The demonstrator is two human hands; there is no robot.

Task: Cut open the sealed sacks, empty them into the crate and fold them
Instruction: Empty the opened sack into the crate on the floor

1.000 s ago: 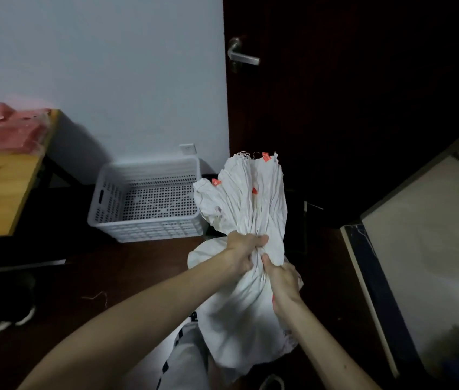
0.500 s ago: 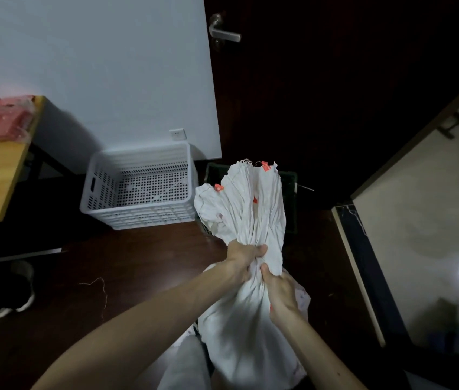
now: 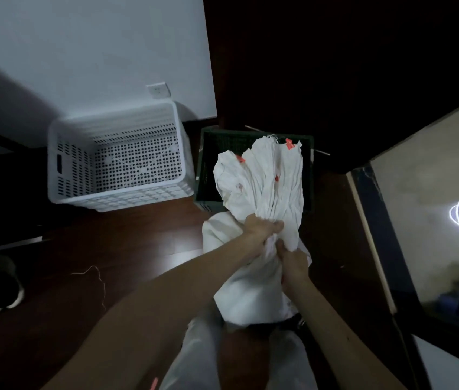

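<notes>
Left grip curled tight round bunched middle of white sack, right grip just below, clutching same cloth. Sack upright, in front of dark green crate; white basket to its left on floor.

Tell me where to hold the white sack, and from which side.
Take the sack at its bunched neck, between the full belly below and the loose fanned top. The cloth is narrowest there and easy to close round. Come from the near side, as the left hand and right hand do.
</notes>
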